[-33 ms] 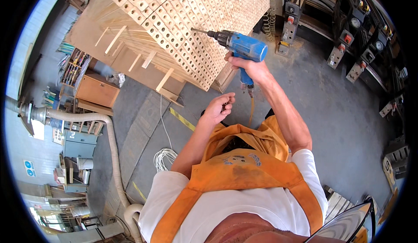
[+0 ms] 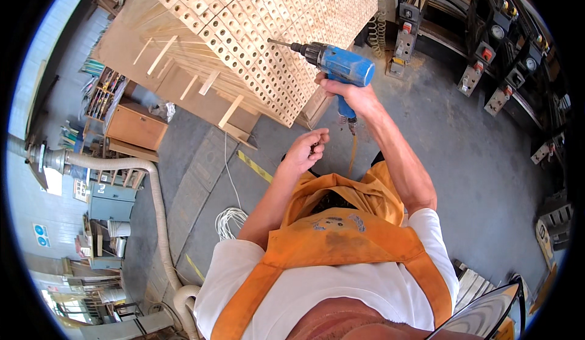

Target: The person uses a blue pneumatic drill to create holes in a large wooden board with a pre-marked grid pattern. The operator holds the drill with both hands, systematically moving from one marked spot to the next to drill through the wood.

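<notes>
My right hand (image 2: pixel 353 96) is closed around the grip of a blue pistol-grip drill (image 2: pixel 346 65). Its long thin bit (image 2: pixel 280 42) points left, over the face of a large stack of pale wood pieces (image 2: pixel 256 41). Rows of round holes cover that face, some with dark centres. A yellowish hose (image 2: pixel 353 151) hangs from a metal fitting under the drill's grip. Lower and to the left, my left hand (image 2: pixel 304 151) is curled shut, apart from the stack. Something small and dark shows between its fingers, too small to name.
Dark machines (image 2: pixel 481 65) line the right side, near a coiled hose (image 2: pixel 379 35). Thin wood strips (image 2: pixel 230 111) jut from the stack's left side. A white cable coil (image 2: pixel 230 223) lies on the floor. Further left are a ribbed duct (image 2: pixel 159 212) and a brown cabinet (image 2: pixel 137 123).
</notes>
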Motion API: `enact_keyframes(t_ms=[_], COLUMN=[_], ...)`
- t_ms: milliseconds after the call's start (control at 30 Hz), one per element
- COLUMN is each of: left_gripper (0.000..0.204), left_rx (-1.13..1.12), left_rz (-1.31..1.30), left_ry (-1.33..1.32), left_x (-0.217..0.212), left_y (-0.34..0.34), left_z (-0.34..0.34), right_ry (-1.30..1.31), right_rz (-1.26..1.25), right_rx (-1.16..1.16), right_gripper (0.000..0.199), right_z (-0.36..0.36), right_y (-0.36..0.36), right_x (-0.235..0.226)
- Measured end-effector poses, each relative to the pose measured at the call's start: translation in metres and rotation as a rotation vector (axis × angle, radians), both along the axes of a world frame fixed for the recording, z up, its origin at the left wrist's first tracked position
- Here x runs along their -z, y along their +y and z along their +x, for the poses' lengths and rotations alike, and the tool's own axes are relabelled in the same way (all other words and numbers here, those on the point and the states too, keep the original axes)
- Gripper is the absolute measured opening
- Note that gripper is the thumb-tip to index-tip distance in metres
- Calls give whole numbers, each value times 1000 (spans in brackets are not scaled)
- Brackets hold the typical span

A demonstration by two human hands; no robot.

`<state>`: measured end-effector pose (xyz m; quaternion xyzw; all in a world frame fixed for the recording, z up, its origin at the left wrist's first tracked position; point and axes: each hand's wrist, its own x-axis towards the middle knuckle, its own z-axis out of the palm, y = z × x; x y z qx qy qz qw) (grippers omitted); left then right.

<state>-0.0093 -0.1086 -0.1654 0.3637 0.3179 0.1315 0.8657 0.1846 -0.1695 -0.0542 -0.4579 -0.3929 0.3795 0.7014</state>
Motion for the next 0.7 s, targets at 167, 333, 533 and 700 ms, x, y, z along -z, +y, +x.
enact_keyframes(t_ms=[167,333,533,700], left_gripper=[20,26,25,25], left_rx=[-200,-269,-88,-121], left_rz=[140,231,303,431], left_ry=[-63,-294,-291,-82], left_x=[-25,-79,-96,-110], left_y=[19,59,73,83], left_z=[1,11,16,42], right_ry=[-96,80,132,86], right_rz=[-14,-100,-151,-153], right_rx=[31,-120,-182,-86], right_gripper=[23,29,29,30], right_z=[-3,3,15,11], right_y=[-25,-67,-82,-75], right_x=[8,31,50,53])
